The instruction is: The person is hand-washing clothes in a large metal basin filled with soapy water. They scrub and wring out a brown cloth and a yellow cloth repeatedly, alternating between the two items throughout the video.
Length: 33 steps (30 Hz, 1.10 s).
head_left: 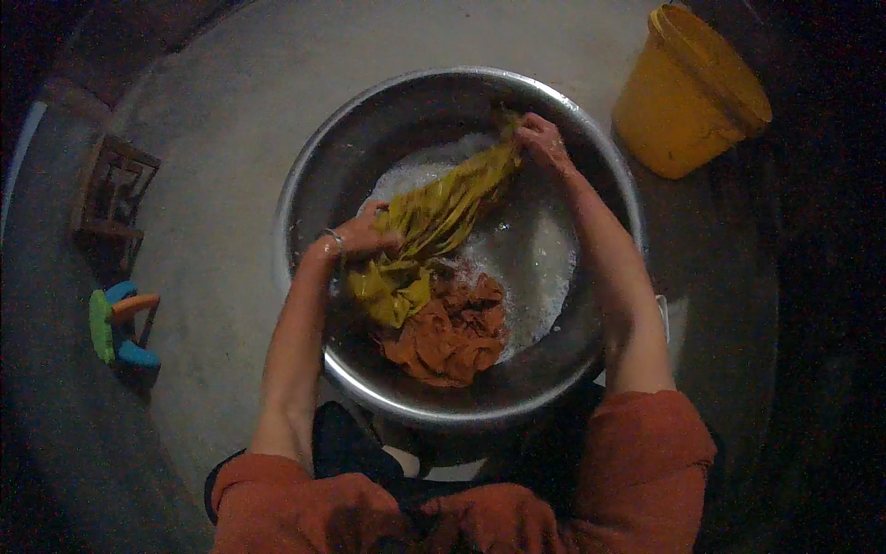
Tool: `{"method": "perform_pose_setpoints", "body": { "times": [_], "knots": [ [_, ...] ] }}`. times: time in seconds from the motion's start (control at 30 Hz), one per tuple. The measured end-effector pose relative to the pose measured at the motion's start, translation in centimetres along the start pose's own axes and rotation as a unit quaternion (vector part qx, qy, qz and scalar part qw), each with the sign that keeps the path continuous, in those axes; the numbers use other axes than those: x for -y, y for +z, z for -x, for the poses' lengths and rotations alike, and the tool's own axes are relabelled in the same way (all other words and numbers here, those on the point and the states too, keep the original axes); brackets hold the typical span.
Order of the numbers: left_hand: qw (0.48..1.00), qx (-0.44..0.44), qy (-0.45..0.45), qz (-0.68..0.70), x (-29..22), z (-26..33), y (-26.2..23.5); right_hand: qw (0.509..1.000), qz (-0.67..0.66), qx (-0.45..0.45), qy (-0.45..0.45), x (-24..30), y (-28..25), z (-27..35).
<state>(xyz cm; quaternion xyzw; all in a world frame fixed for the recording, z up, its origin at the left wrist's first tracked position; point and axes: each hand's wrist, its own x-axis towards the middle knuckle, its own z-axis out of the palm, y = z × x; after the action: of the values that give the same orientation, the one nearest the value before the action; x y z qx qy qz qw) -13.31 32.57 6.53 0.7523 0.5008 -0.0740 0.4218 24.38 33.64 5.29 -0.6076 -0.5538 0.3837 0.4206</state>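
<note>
A wet yellow-green cloth [452, 205] is stretched slantwise across a large round metal basin [309, 162]. At the basin's far right side, my right hand [544, 143] is closed on one end of the cloth. My left hand [369, 233], with a bracelet at the wrist, grips the cloth nearer the left side. Below that hand, a bunched part of the same-coloured cloth hangs down. A crumpled orange-brown cloth [448, 337] lies in the near part of the basin, touching the yellow-green one. Sudsy water [544, 268] covers the basin's bottom.
A yellow bucket [678, 97] stands tilted in the picture beyond the basin's right side. To the left are a small wooden stool or frame [115, 189] and a green, blue and orange plastic object [120, 323]. Grey concrete floor [217, 249] surrounds the basin.
</note>
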Motion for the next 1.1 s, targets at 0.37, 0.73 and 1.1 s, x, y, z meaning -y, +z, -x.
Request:
{"method": "perform_pose_setpoints", "body": {
  "times": [0.37, 0.73, 1.1],
  "knots": [
    [0.898, -0.247, -0.032, -0.363, 2.7, -7.5, 6.7, 0.919, 0.388, 0.034, -0.061, -5.0, 13.1, 3.1],
    [0.886, -0.005, -0.06, 0.459, -2.7, -2.3, 4.5, 0.9, 0.336, -0.076, 0.265, 0.6, 6.0, 5.0],
    [0.68, 0.081, -0.001, 0.729, -3.5, -0.6, 1.9, 0.944, 0.154, 0.005, -0.291, 13.4, 19.0, 12.8]
  ]
}}
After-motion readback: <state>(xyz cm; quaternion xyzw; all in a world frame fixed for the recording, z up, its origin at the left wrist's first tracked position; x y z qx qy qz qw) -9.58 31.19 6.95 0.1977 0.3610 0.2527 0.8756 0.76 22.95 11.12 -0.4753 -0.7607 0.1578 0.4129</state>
